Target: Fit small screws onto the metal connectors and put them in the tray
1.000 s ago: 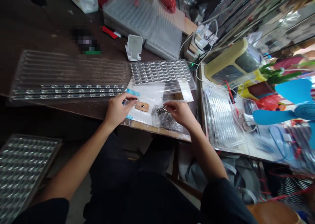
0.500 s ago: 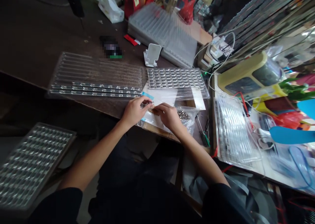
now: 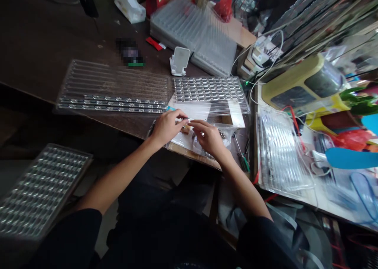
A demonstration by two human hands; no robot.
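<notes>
My left hand [image 3: 165, 128] is closed in a pinch at the table's front edge. A dark strip with shiny pieces [image 3: 151, 127] shows beside it and seems to run under its fingers. My right hand [image 3: 209, 137] meets it, fingertips together at a tiny shiny part [image 3: 187, 119]; what those fingers hold is too small to make out. Small metal parts [image 3: 221, 134] lie in a clear plastic bag [image 3: 195, 143], partly covered by my right hand. Behind my hands are a clear grooved tray [image 3: 118, 80] with several strips along its near side and another tray [image 3: 208, 89] with rows of metal-studded strips.
A white phone stand [image 3: 179, 60] is behind the trays, before stacked clear trays [image 3: 189, 28]. A green-handled screwdriver [image 3: 243, 160] lies right of the bag. A filled tray [image 3: 44, 190] is low at left; clear trays [image 3: 280, 154] and a blue fan blade [image 3: 351, 158] are at right.
My right hand has turned, its fingers now stretched toward the left fingertips and over part of the bag. My left hand has shifted slightly right. The view has tilted a little.
</notes>
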